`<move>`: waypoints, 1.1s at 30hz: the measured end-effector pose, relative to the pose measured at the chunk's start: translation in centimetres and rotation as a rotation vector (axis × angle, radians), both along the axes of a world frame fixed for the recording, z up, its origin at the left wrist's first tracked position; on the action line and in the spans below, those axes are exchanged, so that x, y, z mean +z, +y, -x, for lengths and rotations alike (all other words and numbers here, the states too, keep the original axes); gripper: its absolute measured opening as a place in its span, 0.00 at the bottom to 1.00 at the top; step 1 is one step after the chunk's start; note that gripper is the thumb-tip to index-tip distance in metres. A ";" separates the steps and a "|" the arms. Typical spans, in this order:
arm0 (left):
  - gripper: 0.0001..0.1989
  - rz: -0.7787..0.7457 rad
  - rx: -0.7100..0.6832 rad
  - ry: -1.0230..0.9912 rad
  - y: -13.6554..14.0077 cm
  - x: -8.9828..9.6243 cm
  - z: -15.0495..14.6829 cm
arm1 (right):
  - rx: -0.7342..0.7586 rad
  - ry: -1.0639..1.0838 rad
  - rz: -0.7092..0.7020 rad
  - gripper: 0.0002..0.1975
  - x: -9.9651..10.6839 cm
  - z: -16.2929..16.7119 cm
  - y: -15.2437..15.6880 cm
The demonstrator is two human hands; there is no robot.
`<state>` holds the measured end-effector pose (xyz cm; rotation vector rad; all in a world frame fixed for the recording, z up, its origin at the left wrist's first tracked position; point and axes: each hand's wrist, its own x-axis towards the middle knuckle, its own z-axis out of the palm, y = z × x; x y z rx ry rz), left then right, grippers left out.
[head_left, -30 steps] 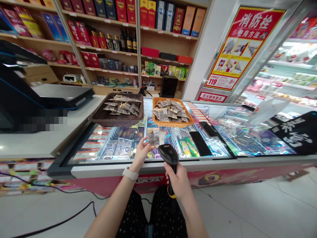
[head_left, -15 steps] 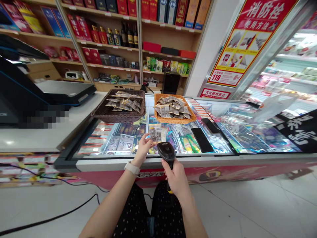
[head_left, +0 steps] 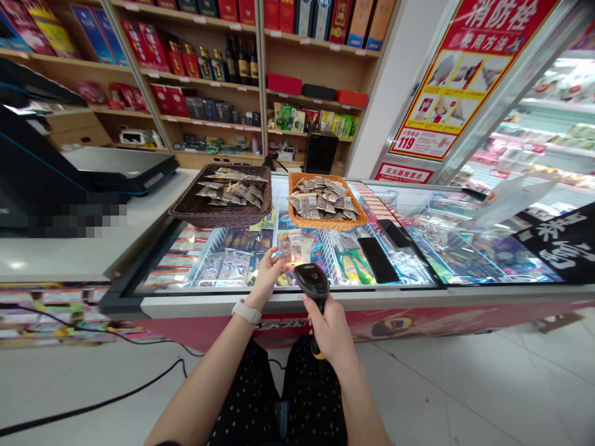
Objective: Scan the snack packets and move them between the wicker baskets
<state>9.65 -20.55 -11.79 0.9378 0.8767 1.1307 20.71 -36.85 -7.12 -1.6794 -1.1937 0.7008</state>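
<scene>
In my right hand [head_left: 331, 328] is a black handheld barcode scanner [head_left: 312, 282], my fingers wrapped round its handle and its head toward the freezer glass. My left hand [head_left: 268, 275], with a pale watch band on the wrist, pinches the lower left edge of a small clear packet [head_left: 292, 246] with a printed label. That packet is just beyond the scanner head, over the glass freezer top [head_left: 260, 286]. Behind it stand a dark brown wicker basket [head_left: 186, 207] and an orange-tan wicker basket [head_left: 325, 223], both with several similar packets inside.
Two black phones [head_left: 377, 260] [head_left: 394, 233] lie on the glass to the right. A counter [head_left: 56, 257] with a weighing scale [head_left: 125, 170] adjoins on the left. A black cable [head_left: 116, 402] crosses the floor. Stocked shelves [head_left: 199, 80] rise behind.
The packet by my left hand now looks brighter, with reddish light on it, and is turned slightly. Both hands stay nearly in place. The view has shifted a little.
</scene>
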 end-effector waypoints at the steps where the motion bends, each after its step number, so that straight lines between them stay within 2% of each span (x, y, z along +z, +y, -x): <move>1: 0.26 0.006 0.003 -0.003 0.0 0.1 0.0 | -0.001 0.003 -0.002 0.24 0.0 0.0 0.0; 8: 0.25 0.032 0.007 -0.008 0.0 0.2 0.0 | -0.012 0.056 -0.003 0.25 -0.2 -0.1 0.1; 27: 0.26 -0.025 -0.017 0.012 -0.2 0.1 0.0 | 0.008 0.062 -0.009 0.23 -0.3 0.0 0.0; 33: 0.27 0.033 0.040 -0.053 0.4 0.3 0.2 | -0.016 0.141 0.020 0.23 -0.5 -0.3 0.1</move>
